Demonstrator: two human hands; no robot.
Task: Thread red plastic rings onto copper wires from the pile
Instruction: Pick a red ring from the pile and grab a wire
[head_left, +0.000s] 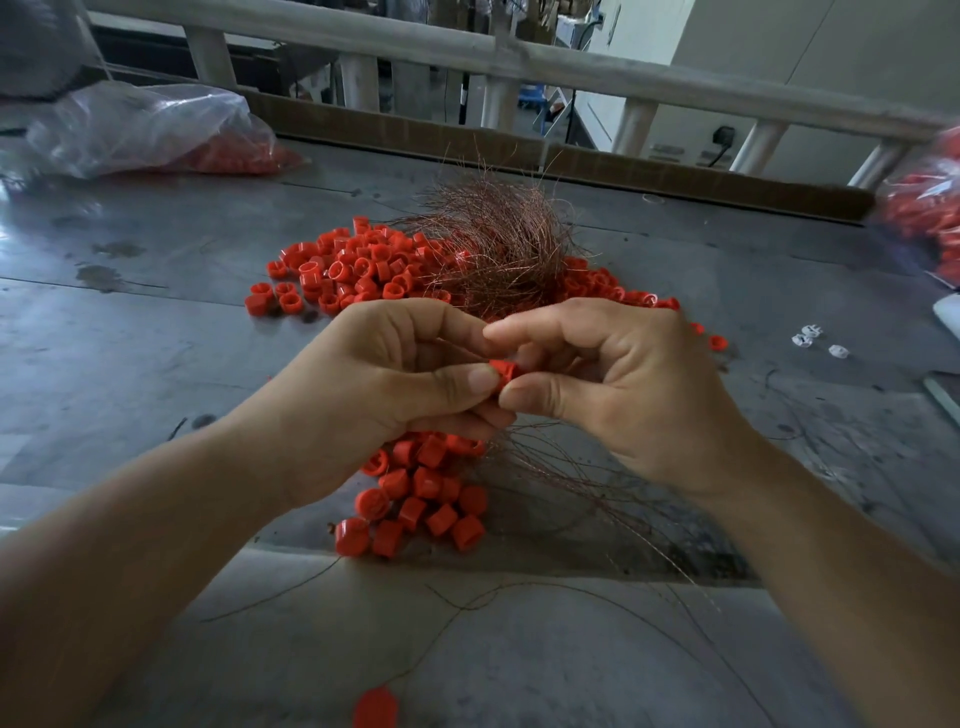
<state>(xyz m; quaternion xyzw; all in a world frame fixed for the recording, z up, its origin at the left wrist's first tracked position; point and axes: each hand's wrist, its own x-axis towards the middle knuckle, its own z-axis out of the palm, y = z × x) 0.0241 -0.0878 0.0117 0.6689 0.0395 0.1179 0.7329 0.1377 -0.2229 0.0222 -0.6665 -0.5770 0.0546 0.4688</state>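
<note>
Head view: left hand (395, 374) and right hand (613, 384) pinch one red ring (503, 370) between them above the tabletop (156, 312).
Both hands curl thumb and fingers round the red ring, thumbs nearly touching. Behind them lies the pile of rings (363, 270), with a tangle of copper wires (498, 244) over its right part. A cluster of rings (421, 493) sits just below the hands among loose strands. A plastic bag (140, 124) lies far left.

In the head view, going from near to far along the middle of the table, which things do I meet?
Lone red ring → near cluster of red rings → pinched red ring → copper wire bundle → railing.
</note>
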